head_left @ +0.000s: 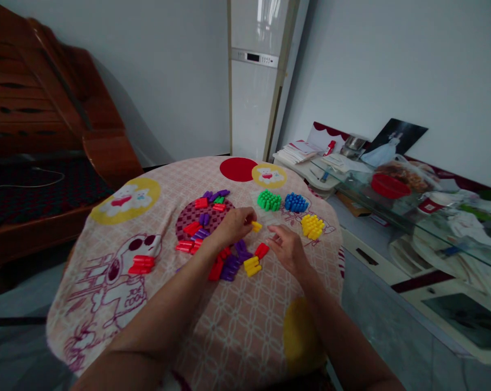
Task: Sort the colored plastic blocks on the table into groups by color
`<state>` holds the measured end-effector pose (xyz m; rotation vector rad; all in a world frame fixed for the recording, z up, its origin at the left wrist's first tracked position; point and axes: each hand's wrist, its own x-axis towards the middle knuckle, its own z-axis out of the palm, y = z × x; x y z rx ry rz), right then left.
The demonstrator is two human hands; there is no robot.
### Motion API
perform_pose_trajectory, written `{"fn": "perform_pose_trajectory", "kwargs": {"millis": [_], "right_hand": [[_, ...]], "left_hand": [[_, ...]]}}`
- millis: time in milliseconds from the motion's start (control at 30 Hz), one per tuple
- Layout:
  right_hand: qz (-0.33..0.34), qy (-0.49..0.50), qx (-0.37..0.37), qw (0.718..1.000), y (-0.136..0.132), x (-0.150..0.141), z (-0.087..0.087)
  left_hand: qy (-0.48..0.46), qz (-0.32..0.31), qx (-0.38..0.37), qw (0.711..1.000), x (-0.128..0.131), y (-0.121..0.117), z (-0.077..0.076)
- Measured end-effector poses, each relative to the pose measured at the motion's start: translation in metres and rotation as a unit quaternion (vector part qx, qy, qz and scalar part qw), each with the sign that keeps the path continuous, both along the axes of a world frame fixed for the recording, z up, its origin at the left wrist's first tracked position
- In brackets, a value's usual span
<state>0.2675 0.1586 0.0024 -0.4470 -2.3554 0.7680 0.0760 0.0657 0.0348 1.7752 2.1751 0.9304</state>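
My left hand (236,224) is over the middle of the cloth-covered table, its fingertips pinching a small yellow plastic toy piece (256,226). Just to the right, my right hand (288,247) has its thumb and fingers apart with nothing seen between them. Close to its thumb lies a red toy piece (262,250); whether they touch is unclear. Below are yellow pieces (252,266) and a purple cluster (230,267). Red pieces (185,246) and more purple ones lie loose to the left, partly hidden by my left forearm. Beyond my hands sit green (269,200), blue (296,202) and yellow (312,226) groups.
A patterned pink tablecloth (245,326) covers the round table. Red pieces (141,264) lie apart at the left. A wooden bench (62,108) stands at left, a tall white cabinet unit (253,103) at the back. To the right, a glass-topped stand (375,217) carries papers, bags and a red bowl (390,186).
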Motion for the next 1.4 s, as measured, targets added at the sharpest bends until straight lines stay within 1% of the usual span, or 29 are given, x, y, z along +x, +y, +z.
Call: {"fn": "perform_pose_trajectory", "kwargs": {"millis": [67, 133, 200, 267, 433, 533, 600, 667, 767, 867, 967, 1067, 1200, 1300, 1400], "right_hand": [[0.01, -0.002, 0.014, 1.0, 0.0, -0.003, -0.002], [0.005, -0.019, 0.024, 1.0, 0.0, -0.005, -0.006], [-0.005, -0.031, 0.022, 0.999, 0.003, -0.004, -0.009], [-0.01, -0.036, 0.011, 0.999, 0.005, -0.001, -0.012], [-0.03, -0.067, -0.003, 0.997, 0.003, -0.001, -0.015], [-0.038, -0.07, -0.028, 0.996, 0.0, -0.005, -0.015], [-0.059, -0.059, -0.05, 0.995, 0.006, -0.004, -0.011], [-0.106, -0.046, -0.05, 0.992, 0.021, 0.0, -0.003], [-0.187, -0.065, -0.012, 0.98, 0.057, 0.009, 0.017], [-0.251, -0.152, 0.027, 0.956, 0.088, 0.012, 0.035], [-0.277, -0.238, 0.064, 0.929, 0.102, 0.008, 0.045], [-0.283, -0.285, 0.077, 0.912, 0.104, 0.003, 0.046], [-0.284, -0.315, 0.095, 0.901, 0.107, 0.0, 0.044], [-0.289, -0.299, 0.12, 0.901, 0.105, 0.001, 0.043], [-0.293, -0.259, 0.132, 0.911, 0.094, 0.0, 0.043]], "left_hand": [[-0.043, -0.017, 0.007, 0.999, 0.019, 0.004, -0.003], [-0.101, -0.034, 0.008, 0.994, 0.033, 0.007, -0.009], [-0.157, -0.055, 0.007, 0.986, 0.039, 0.01, -0.014], [-0.181, -0.063, 0.008, 0.981, 0.038, 0.011, -0.017], [-0.148, -0.041, -0.004, 0.988, 0.026, 0.011, -0.017], [-0.134, -0.052, -0.021, 0.989, 0.021, 0.011, -0.018], [-0.132, -0.065, -0.028, 0.989, 0.017, 0.011, -0.019], [-0.142, -0.07, -0.024, 0.987, 0.014, 0.01, -0.019], [-0.152, -0.064, -0.007, 0.986, 0.006, 0.008, -0.015], [-0.136, -0.048, -0.005, 0.989, -0.001, 0.004, -0.009], [-0.13, -0.041, -0.008, 0.991, -0.005, 0.002, -0.004], [-0.102, -0.025, -0.01, 0.994, -0.011, 0.001, -0.003], [-0.03, 0.041, -0.029, 0.998, -0.026, -0.002, -0.002], [0.015, 0.087, -0.039, 0.995, -0.039, -0.006, -0.004], [0.043, 0.107, -0.067, 0.991, -0.046, -0.009, -0.009]]}}
